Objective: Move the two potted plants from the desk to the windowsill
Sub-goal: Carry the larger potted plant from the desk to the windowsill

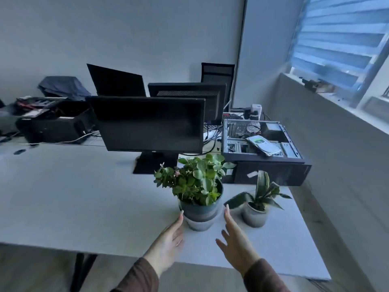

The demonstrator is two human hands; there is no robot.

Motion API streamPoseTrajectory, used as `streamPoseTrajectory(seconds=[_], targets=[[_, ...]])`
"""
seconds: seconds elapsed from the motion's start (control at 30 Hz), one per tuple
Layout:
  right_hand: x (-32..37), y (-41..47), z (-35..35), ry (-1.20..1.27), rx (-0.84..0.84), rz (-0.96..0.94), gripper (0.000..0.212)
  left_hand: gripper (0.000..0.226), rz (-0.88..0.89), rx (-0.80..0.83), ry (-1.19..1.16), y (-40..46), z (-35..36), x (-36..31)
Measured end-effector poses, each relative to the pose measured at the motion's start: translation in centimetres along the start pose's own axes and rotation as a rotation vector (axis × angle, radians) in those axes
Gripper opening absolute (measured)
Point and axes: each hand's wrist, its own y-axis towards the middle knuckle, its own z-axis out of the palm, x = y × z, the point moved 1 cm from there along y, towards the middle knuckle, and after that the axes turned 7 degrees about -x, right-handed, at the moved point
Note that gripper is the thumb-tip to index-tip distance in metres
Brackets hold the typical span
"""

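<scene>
Left hand [168, 237] sits low centre of the frame, fingers spread wide, fingertips just touching or nearly touching the left side of the big pot [200, 211]; I can't tell if there is real contact. Right hand [235, 239] mirrors it on the other side, also wide and flat, palm facing the pot, not gripping. I hold nothing with either hand.

Progress, as I judge it: nothing done yet. Both plants stand on the desk [73, 197], lower centre-right of the frame. Windowsill [336, 106] runs along the upper right under the blinds [336, 34], and it carries some small clutter I can't make out, no pots. So I'm at the reach for pot one, with both carries left.

Big pot: round, tapered, dark teal upper band over a paler lower part, looks smooth, maybe glazed or plastic. It holds a bushy plant, rounded fleshy leaves, a few small pinkish blooms on the left side.

Small pot [253, 216], just right of my right hand: round, pale grey, matte, stone-like look. Long pointed striped leaves, one upright, others splaying out.

Desk top is flat, pale, smooth. Behind the pots in mid frame: a black monitor [151, 125] and an opened computer case [263, 148] lying on its side, bare metal inside.
</scene>
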Motion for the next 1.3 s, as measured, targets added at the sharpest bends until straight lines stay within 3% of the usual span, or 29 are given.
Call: streamPoseTrajectory(seconds=[0.07,0.17,0.23,0.3,0.5,0.63,0.77,0.93,1.07,1.3], targets=[[0.5,1.4,0.1,-0.006,0.037,-0.035,0.135,0.088,0.031,0.016,0.004,1.5,0.9,-0.3],[1.1,3.3,0.7,0.034,0.101,-0.014,0.149,0.057,0.035,0.096,0.007,3.4,2.4,-1.0],[1.5,4.1,1.4,0.027,0.111,-0.016,0.136,0.052,0.07,0.082,-0.037,4.6,2.5,-0.7],[1.5,4.4,1.9,0.005,0.117,-0.04,0.111,0.056,0.11,0.068,-0.06,5.1,2.9,-0.5],[1.4,5.0,1.8,0.027,0.066,0.012,0.066,0.086,0.152,0.056,-0.049,6.0,3.0,0.1],[0.8,4.7,1.1,0.045,0.079,-0.008,0.057,0.062,0.162,0.04,-0.069,5.7,2.8,0.6],[-0.3,2.1,-0.2,0.082,0.078,-0.004,0.052,0.089,0.145,0.06,-0.021,3.1,3.0,1.8],[-1.3,-4.3,-3.6,0.105,0.018,-0.041,0.055,0.097,0.08,0.142,-0.009,-1.6,4.5,5.1],[-0.1,-9.2,-8.7,0.187,-0.116,-0.114,0.068,0.097,0.035,0.27,0.081,-5.3,9.0,8.5],[8.3,-21.0,-22.6,0.351,-0.398,-0.354,0.06,0.093,-0.098,0.58,0.237,-12.7,25.6,17.9]])
